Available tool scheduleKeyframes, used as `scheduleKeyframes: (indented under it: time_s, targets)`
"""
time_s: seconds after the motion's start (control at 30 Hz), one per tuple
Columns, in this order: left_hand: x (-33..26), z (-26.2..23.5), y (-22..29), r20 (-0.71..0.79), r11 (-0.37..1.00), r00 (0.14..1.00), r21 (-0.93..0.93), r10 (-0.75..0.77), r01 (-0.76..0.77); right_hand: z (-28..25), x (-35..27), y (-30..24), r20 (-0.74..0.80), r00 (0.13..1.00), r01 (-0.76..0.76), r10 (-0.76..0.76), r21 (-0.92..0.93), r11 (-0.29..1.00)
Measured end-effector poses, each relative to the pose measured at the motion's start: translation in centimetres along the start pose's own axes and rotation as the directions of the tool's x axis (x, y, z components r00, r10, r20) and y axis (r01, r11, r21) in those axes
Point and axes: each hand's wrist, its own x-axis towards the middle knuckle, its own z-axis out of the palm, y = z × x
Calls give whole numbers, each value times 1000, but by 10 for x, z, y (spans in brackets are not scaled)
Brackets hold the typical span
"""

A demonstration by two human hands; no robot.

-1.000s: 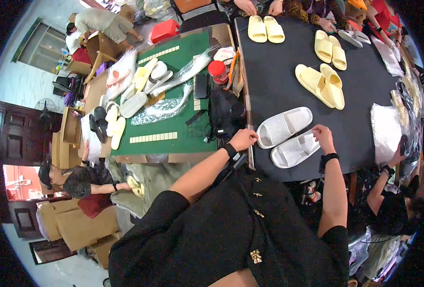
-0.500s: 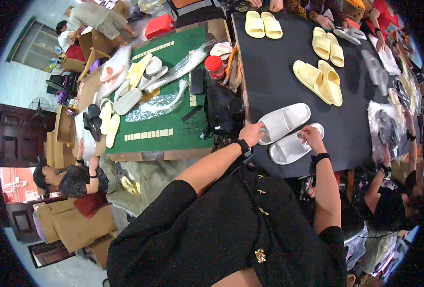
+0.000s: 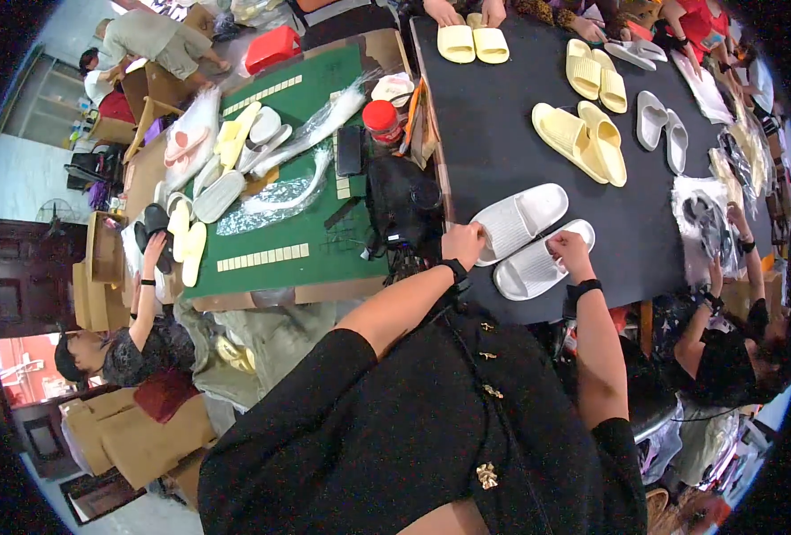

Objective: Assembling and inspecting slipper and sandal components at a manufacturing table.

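A pair of light grey ridged slides lies side by side on the black tabletop in front of me. At the heel edge of the left slide (image 3: 508, 228) is my left hand (image 3: 463, 244), fingers curled in against it. Over the strap of the right slide (image 3: 527, 272) my right hand (image 3: 572, 253) is closed in a pinch, touching the strap's inner edge; anything between its fingertips is too small to make out. Beyond them lies a pale yellow pair (image 3: 560, 134), with another yellow pair (image 3: 585, 69) farther off.
Another person's hands hold a far yellow pair (image 3: 455, 43). Grey slides (image 3: 652, 120) and bagged slippers (image 3: 709, 223) lie to the right. On the left, a green table (image 3: 288, 227) carries slippers, plastic bags, a red-lidded jar (image 3: 382, 120) and a phone (image 3: 349, 150). A black bag (image 3: 404, 201) sits beside it.
My hands stay at the grey slides, and the view has shifted slightly. At left, a co-worker's hand now reaches onto black slippers. A second grey pair now lies apart on the right.
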Motion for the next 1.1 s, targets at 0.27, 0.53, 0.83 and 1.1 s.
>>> scheduleKeyframes:
  time_s: [0.27, 0.53, 0.83, 1.1]
  targets:
    - [-2, 6, -13, -64, 980, 998, -197, -9, -3, 5, 2, -14, -169, 985, 44, -43, 5, 999]
    - [-8, -5, -27, -135, 988, 990, -145, 27, -47, 13, 10, -16, -186, 979, 79, -87, -52, 996]
    - [-9, -11, -23, -12, 997, 998, -49, 63, -63, 17, 8, -17, -190, 979, 63, -67, -30, 998]
    - [7, 0, -13, 13, 992, 995, 83, 98, -99, 22, 7, -9, -197, 980, 37, -30, 31, 999]
